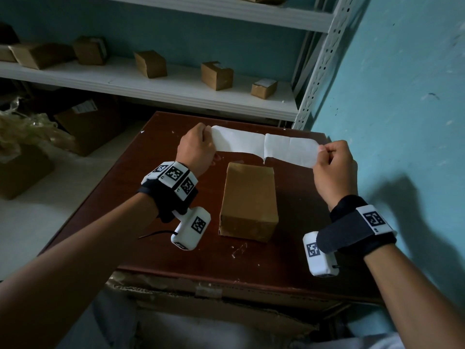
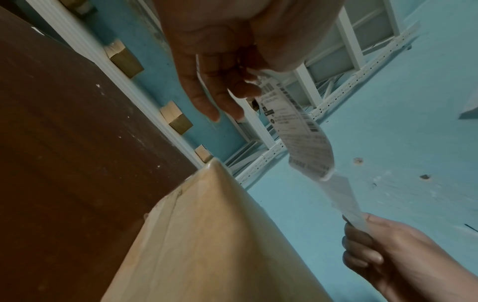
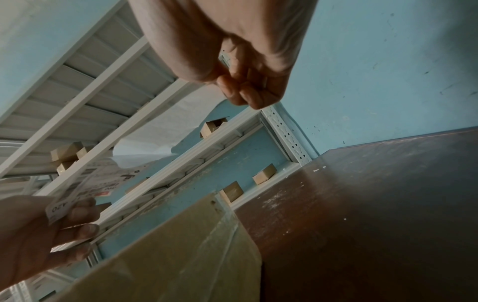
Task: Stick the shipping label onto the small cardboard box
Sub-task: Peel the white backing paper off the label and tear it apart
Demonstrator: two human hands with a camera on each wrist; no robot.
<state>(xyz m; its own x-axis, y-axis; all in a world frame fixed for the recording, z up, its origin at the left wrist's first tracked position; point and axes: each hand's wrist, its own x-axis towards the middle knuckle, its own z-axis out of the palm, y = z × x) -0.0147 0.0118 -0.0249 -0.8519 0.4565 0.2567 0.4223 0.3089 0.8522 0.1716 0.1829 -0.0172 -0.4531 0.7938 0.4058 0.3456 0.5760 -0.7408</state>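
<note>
Blue-walled room, shelves (image 1: 176, 84), brown table (image 1: 289, 210) bearing box (image 1: 247, 200), both hands' grip pinching stretched label (image 1: 264, 146).

The box (image 1: 249, 200) is matt brown cardboard with glossy clear tape along its seam. The label (image 1: 264, 147) is thin white paper, creased, printed on its underside. The table (image 1: 297, 222) is dark reddish wood, faintly shiny, flecked with white scraps. The shelf (image 1: 176, 84) is white painted metal.

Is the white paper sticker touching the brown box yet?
Apart. In the left wrist view the shipping label hangs in the air between the left hand and right hand, with blue wall showing between it and the cardboard box.
</note>
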